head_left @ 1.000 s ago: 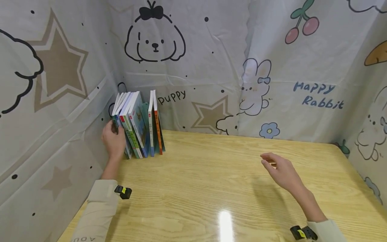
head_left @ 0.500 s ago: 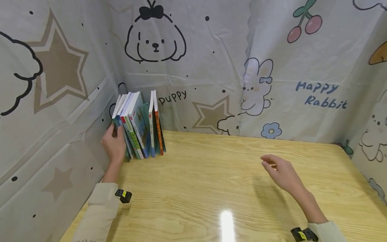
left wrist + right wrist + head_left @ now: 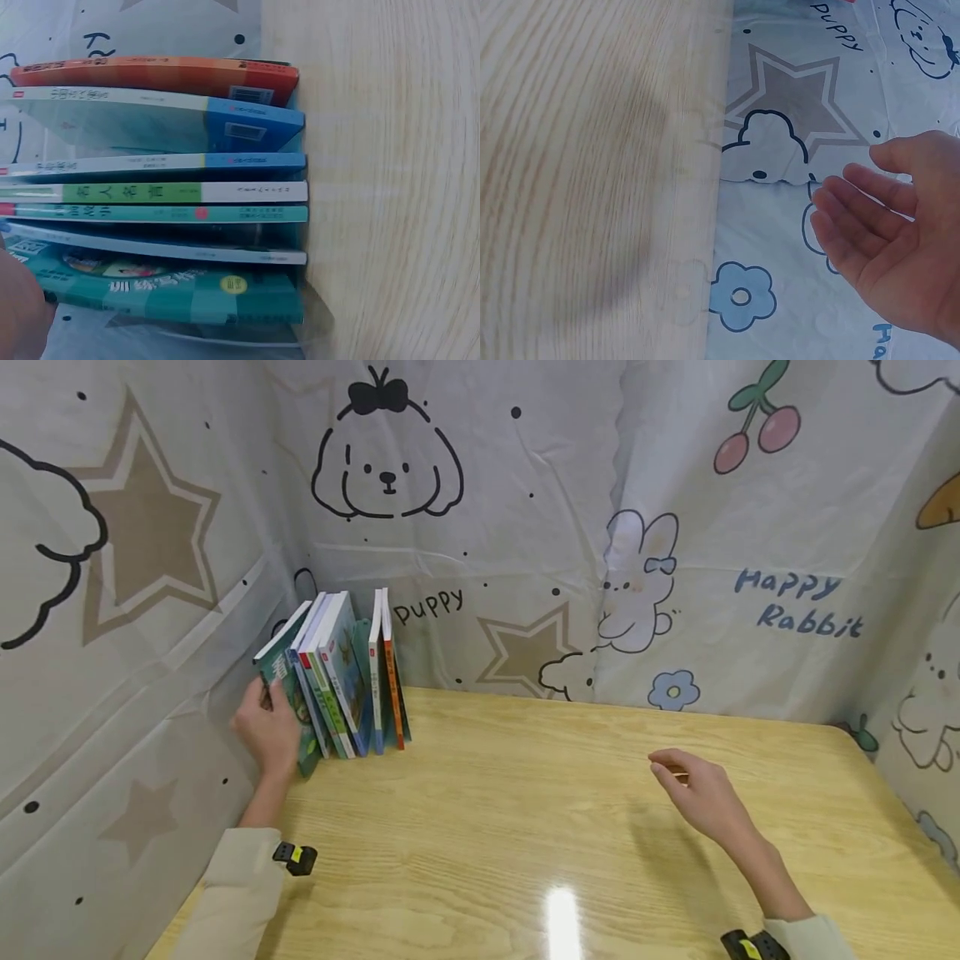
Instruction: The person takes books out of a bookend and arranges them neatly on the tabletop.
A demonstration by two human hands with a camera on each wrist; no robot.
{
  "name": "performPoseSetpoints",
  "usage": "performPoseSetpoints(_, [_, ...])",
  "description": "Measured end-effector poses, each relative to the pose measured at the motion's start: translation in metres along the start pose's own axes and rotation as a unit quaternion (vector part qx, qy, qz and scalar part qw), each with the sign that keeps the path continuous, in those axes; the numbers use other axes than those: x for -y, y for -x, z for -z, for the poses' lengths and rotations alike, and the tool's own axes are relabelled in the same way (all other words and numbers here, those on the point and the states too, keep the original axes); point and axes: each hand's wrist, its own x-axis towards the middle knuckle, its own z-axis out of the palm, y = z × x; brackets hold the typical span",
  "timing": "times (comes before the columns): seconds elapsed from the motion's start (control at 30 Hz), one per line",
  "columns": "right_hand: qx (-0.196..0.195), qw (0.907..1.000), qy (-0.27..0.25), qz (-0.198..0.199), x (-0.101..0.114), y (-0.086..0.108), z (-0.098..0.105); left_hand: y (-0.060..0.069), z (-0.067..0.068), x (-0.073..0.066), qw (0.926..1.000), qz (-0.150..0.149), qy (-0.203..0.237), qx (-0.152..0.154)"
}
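At the left end of a row of upright books, my left hand (image 3: 268, 727) grips a dark green book (image 3: 288, 681) by its spine side. That book is tilted and partly out of the row, its spine nearer to me than the others. In the left wrist view the green book (image 3: 172, 289) shows its spine and part of its cover, with the hand at the lower left edge. My right hand (image 3: 701, 793) hovers over the right part of the table, fingers loosely bent and holding nothing; the right wrist view shows its palm and relaxed fingers.
Several other books stand beside the green one, among them a green-and-white book (image 3: 327, 702) and an orange-spined book (image 3: 393, 693) at the right end. The wooden table (image 3: 480, 827) meets a printed cloth (image 3: 510, 543) behind and a cloth wall (image 3: 150, 710) on the left.
My left hand has drawn the green book out from the row, toward me and to the left. My right hand has stayed nearly where it was.
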Motion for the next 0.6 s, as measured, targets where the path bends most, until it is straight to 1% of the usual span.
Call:
performPoseSetpoints(0.13, [-0.010,0.9999,0.002,0.009,-0.001,0.001,0.001,-0.001,0.006,-0.006,0.9995,-0.014,0.022,-0.016])
performPoseSetpoints(0.2, [-0.012,0.9999,0.002,0.011,-0.001,0.000,0.001,-0.003,0.010,-0.009,0.9990,-0.030,0.025,-0.023])
performPoseSetpoints(0.3, [-0.010,0.9999,-0.005,0.005,-0.002,0.000,0.002,-0.005,0.015,-0.016,0.9975,-0.049,0.032,-0.038])
performPoseSetpoints(0.37, [-0.010,0.9999,-0.005,-0.002,-0.002,0.000,0.003,-0.006,0.018,-0.020,0.9957,-0.068,0.041,-0.048])
performPoseSetpoints(0.47, [-0.013,0.9999,-0.005,-0.006,-0.002,0.002,0.005,-0.007,0.021,-0.027,0.9929,-0.086,0.055,-0.060])
performPoseSetpoints(0.53, [-0.015,0.9998,-0.005,-0.008,-0.002,0.002,0.006,-0.007,0.023,-0.030,0.9923,-0.087,0.059,-0.066])
performPoseSetpoints(0.6, [-0.016,0.9998,-0.006,-0.008,-0.002,0.002,0.006,-0.007,0.025,-0.034,0.9921,-0.080,0.062,-0.073])
